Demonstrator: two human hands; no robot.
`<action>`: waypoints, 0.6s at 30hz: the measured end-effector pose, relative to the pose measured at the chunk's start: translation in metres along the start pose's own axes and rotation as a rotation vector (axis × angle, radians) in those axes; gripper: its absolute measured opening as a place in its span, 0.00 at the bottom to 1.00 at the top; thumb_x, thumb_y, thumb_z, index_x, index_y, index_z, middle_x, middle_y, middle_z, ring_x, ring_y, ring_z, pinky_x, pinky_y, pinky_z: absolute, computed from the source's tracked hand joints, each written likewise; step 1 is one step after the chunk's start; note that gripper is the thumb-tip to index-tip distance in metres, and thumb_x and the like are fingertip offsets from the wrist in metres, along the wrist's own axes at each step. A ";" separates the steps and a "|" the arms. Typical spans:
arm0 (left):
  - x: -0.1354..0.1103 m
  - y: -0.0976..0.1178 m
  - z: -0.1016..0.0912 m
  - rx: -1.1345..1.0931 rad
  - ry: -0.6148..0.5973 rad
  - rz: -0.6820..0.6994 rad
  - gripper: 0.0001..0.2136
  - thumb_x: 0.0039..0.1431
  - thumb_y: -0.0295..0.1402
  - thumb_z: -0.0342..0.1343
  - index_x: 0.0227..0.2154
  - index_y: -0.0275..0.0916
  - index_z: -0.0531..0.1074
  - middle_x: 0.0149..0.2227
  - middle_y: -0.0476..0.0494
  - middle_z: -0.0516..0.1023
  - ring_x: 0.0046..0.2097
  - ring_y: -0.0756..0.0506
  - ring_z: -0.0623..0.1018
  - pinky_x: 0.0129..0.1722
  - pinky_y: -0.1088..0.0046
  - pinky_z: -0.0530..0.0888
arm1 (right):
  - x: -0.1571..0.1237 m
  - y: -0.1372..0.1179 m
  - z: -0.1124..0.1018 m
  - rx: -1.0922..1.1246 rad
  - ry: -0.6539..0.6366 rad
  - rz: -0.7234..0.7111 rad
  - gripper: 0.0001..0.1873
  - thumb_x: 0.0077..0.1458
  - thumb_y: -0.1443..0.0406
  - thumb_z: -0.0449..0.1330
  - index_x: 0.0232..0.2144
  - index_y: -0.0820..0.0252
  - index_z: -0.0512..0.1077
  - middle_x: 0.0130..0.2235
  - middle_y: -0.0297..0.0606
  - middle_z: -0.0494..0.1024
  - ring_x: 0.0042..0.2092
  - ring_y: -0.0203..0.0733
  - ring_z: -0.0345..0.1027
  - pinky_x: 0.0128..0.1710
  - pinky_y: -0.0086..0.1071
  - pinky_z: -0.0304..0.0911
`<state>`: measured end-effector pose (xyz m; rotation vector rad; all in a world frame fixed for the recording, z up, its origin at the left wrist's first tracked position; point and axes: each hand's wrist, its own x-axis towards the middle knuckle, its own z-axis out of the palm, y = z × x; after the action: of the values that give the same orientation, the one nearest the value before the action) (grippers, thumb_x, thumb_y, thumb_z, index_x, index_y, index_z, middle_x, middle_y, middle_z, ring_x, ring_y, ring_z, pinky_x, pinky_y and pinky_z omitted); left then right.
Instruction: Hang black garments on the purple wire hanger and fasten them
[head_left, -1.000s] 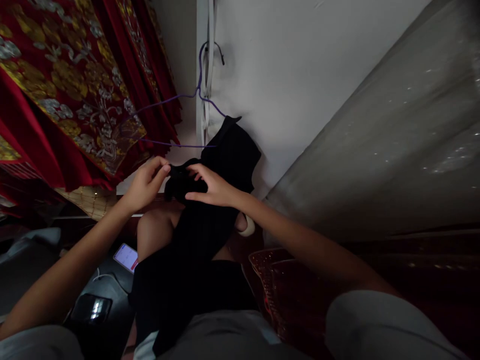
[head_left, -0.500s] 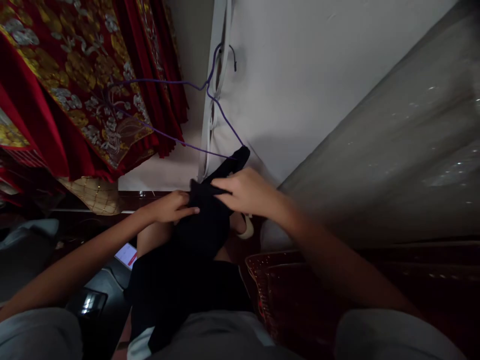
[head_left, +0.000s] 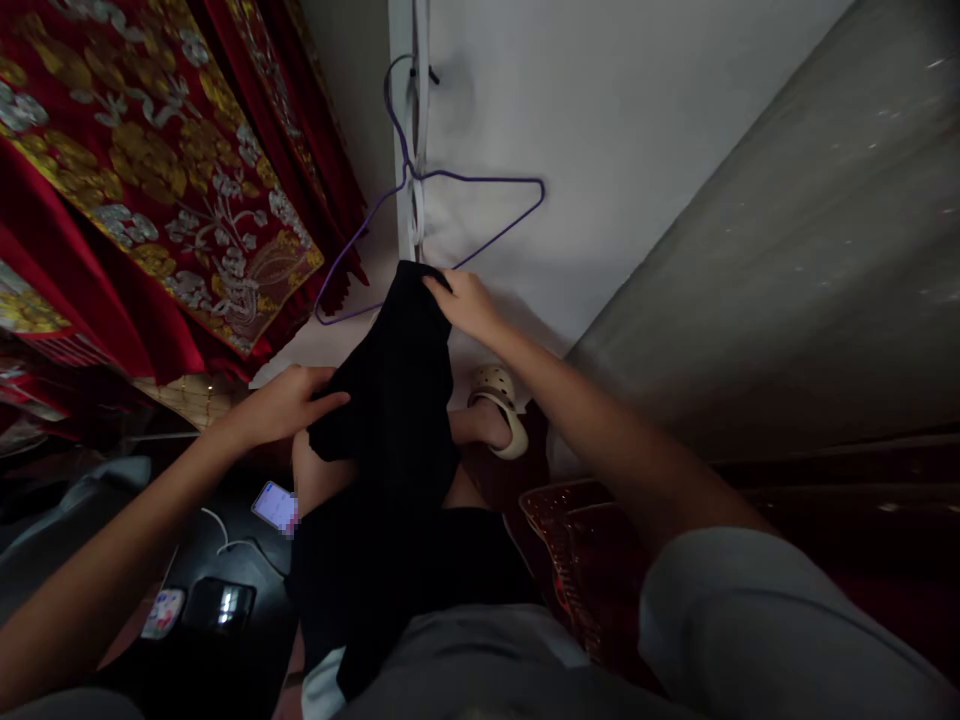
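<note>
A person's right hand (head_left: pixel 466 300) pinched the top edge of a black fabric garment (head_left: pixel 397 390) just below a thin purple wire hanger (head_left: pixel 480 179), thumb and fingertips pressed together on the cloth. The hanger hung by its hook from a white cable duct (head_left: pixel 412 120) on a white plaster wall (head_left: pixel 615 110). The garment's top met the hanger's lower wire, though whether it was threaded over the wire could not be told.

Lower and to the left of the hanger, the left hand (head_left: pixel 289 405) gripped the garment's side edge, its fingers held close together and closed on a fold of the fabric. From there the cloth ran down, well below the hanger, over the person's bare knee and into the lap.

Left of the hanger hung a red cloth embroidered with gold and silver flowers (head_left: pixel 150 170), while a grey, faintly glittering sheet of fabric (head_left: pixel 787 250) filled the space to its right. Directly beneath the hanger and just right of the garment sat a cream perforated clog (head_left: pixel 501 398), worn on a foot. Farther down and to the left lay a slim phone with a lit screen (head_left: pixel 274 505) and a white cable (head_left: pixel 217 530) — both on a dark surface, well apart from the hanger.
</note>
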<state>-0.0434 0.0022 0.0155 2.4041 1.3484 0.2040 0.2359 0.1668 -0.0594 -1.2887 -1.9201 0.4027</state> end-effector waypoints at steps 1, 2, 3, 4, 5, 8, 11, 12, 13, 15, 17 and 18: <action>-0.003 -0.008 0.001 0.087 -0.030 -0.030 0.13 0.69 0.40 0.50 0.32 0.38 0.72 0.27 0.46 0.76 0.28 0.47 0.74 0.28 0.73 0.67 | -0.006 0.001 -0.007 -0.009 -0.003 -0.017 0.19 0.69 0.52 0.53 0.36 0.55 0.76 0.36 0.43 0.80 0.40 0.50 0.73 0.41 0.40 0.65; -0.005 -0.017 0.001 0.182 -0.051 -0.056 0.11 0.68 0.37 0.49 0.32 0.38 0.72 0.27 0.45 0.76 0.28 0.46 0.75 0.28 0.72 0.66 | -0.013 0.002 -0.015 -0.009 -0.021 -0.040 0.18 0.68 0.52 0.54 0.34 0.55 0.75 0.34 0.41 0.79 0.39 0.49 0.72 0.40 0.39 0.63; -0.006 -0.025 0.000 0.277 -0.067 -0.079 0.10 0.67 0.33 0.48 0.33 0.38 0.72 0.27 0.44 0.76 0.29 0.45 0.75 0.28 0.72 0.66 | -0.020 0.000 -0.023 -0.002 -0.044 -0.066 0.17 0.67 0.53 0.55 0.32 0.55 0.74 0.33 0.40 0.78 0.37 0.47 0.71 0.38 0.38 0.62; -0.007 -0.032 -0.001 0.360 -0.078 -0.102 0.08 0.65 0.31 0.48 0.35 0.38 0.72 0.28 0.43 0.77 0.29 0.45 0.76 0.29 0.71 0.67 | -0.026 -0.002 -0.031 0.008 -0.062 -0.091 0.17 0.66 0.53 0.56 0.30 0.56 0.73 0.32 0.39 0.77 0.36 0.46 0.70 0.37 0.38 0.60; -0.006 -0.038 -0.003 0.426 -0.079 -0.127 0.08 0.63 0.29 0.48 0.36 0.39 0.73 0.29 0.42 0.78 0.31 0.44 0.78 0.30 0.71 0.68 | -0.031 -0.006 -0.037 0.021 -0.071 -0.112 0.16 0.66 0.54 0.56 0.29 0.56 0.72 0.31 0.38 0.76 0.35 0.45 0.69 0.36 0.37 0.59; -0.001 -0.042 -0.009 0.513 -0.043 -0.219 0.09 0.61 0.26 0.48 0.37 0.39 0.73 0.34 0.38 0.81 0.36 0.41 0.81 0.35 0.68 0.72 | -0.044 -0.021 -0.050 0.051 -0.062 -0.150 0.18 0.66 0.54 0.57 0.26 0.57 0.68 0.28 0.36 0.72 0.32 0.42 0.66 0.34 0.36 0.55; 0.008 -0.031 -0.015 0.505 0.141 -0.227 0.12 0.62 0.24 0.46 0.41 0.38 0.74 0.45 0.33 0.81 0.41 0.38 0.82 0.41 0.63 0.75 | -0.053 -0.032 -0.054 0.056 -0.045 -0.138 0.22 0.66 0.52 0.56 0.24 0.57 0.63 0.25 0.35 0.68 0.30 0.40 0.62 0.32 0.36 0.51; 0.012 -0.026 -0.017 0.472 0.234 -0.206 0.13 0.62 0.22 0.45 0.42 0.38 0.74 0.47 0.32 0.80 0.42 0.38 0.82 0.42 0.62 0.75 | -0.055 -0.034 -0.055 0.057 -0.044 -0.131 0.22 0.66 0.52 0.55 0.24 0.57 0.62 0.25 0.35 0.67 0.29 0.40 0.61 0.32 0.36 0.50; 0.015 -0.021 -0.019 0.417 0.333 -0.177 0.15 0.61 0.21 0.45 0.42 0.39 0.74 0.48 0.33 0.80 0.43 0.38 0.82 0.43 0.62 0.76 | -0.056 -0.035 -0.056 0.058 -0.043 -0.125 0.22 0.66 0.52 0.55 0.24 0.57 0.62 0.24 0.34 0.67 0.29 0.40 0.60 0.32 0.35 0.50; 0.023 -0.013 -0.021 0.257 0.518 -0.113 0.16 0.59 0.19 0.44 0.42 0.40 0.74 0.44 0.37 0.81 0.43 0.40 0.81 0.44 0.63 0.76 | -0.059 -0.036 -0.058 0.072 -0.041 -0.117 0.22 0.66 0.51 0.55 0.25 0.57 0.64 0.25 0.35 0.68 0.29 0.40 0.61 0.32 0.35 0.51; 0.032 -0.007 -0.024 0.089 0.670 -0.024 0.16 0.58 0.18 0.45 0.41 0.41 0.74 0.39 0.43 0.81 0.41 0.43 0.81 0.46 0.66 0.76 | -0.059 -0.037 -0.060 0.084 -0.038 -0.116 0.21 0.66 0.50 0.55 0.26 0.57 0.67 0.26 0.35 0.70 0.30 0.40 0.62 0.33 0.35 0.52; 0.038 -0.005 -0.026 0.030 0.739 0.024 0.16 0.59 0.18 0.45 0.41 0.41 0.74 0.38 0.44 0.81 0.42 0.44 0.81 0.47 0.67 0.76 | -0.058 -0.038 -0.060 0.091 -0.041 -0.121 0.21 0.66 0.50 0.55 0.27 0.57 0.68 0.26 0.35 0.71 0.30 0.40 0.63 0.33 0.35 0.53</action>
<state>-0.0349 0.0432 0.0353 2.4638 1.6001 1.1754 0.2673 0.0892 -0.0210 -1.1075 -1.9796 0.4520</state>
